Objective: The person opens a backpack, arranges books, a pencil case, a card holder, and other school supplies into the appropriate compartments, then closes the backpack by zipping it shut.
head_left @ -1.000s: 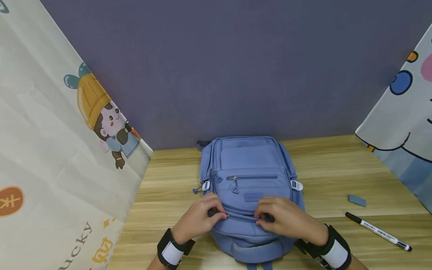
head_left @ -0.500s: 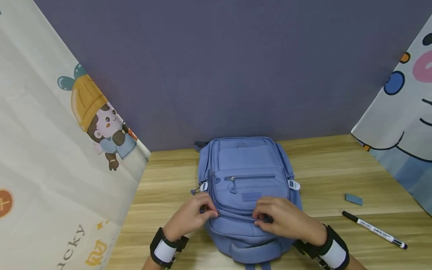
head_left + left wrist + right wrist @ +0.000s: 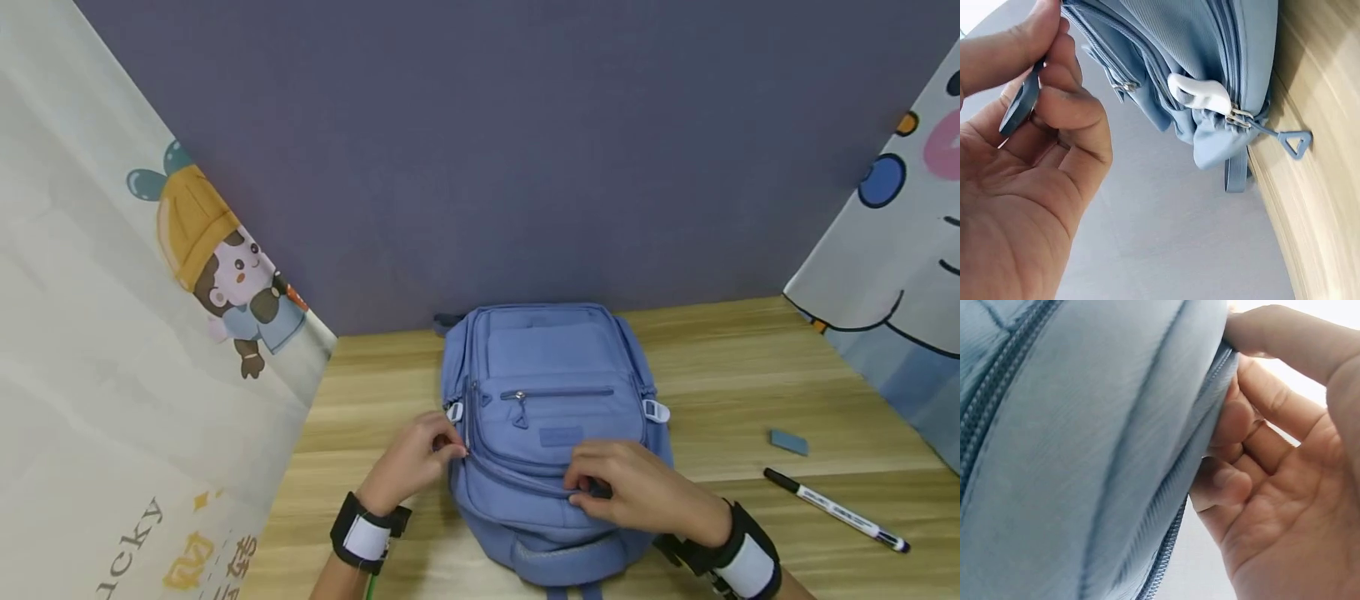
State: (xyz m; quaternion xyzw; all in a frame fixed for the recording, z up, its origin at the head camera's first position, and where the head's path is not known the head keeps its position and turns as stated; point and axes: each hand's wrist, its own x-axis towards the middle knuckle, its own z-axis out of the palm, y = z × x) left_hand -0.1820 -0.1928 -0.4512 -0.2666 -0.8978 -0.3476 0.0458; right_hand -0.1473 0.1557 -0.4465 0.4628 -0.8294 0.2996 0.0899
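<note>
A blue backpack (image 3: pixel 558 350) lies front side up on the wooden table. At its left edge my left hand (image 3: pixel 408 462) pinches a zipper pull; in the left wrist view the dark blue pull tab (image 3: pixel 1021 103) hangs between thumb and curled fingers of that hand (image 3: pixel 1029 181). My right hand (image 3: pixel 645 487) pinches the fabric beside the lower curved zipper, right of the middle. The right wrist view shows the fold of cloth (image 3: pixel 1216 394) between the thumb and fingers of this hand (image 3: pixel 1291 475). Another triangular pull (image 3: pixel 1296 145) hangs from the side zipper, near a white buckle (image 3: pixel 1200 94).
Right of the backpack lie a small blue-grey block (image 3: pixel 789 442) and, nearer the front, a black-capped white marker (image 3: pixel 836 508). A dark panel (image 3: pixel 525 150) stands behind the table (image 3: pixel 720 358), with printed sheets at the left (image 3: pixel 75 292) and right (image 3: pixel 915 275).
My left hand has moved left and a little away from me along the curved zipper, still pinching the pull. My right hand has stayed at nearly the same spot on the backpack.
</note>
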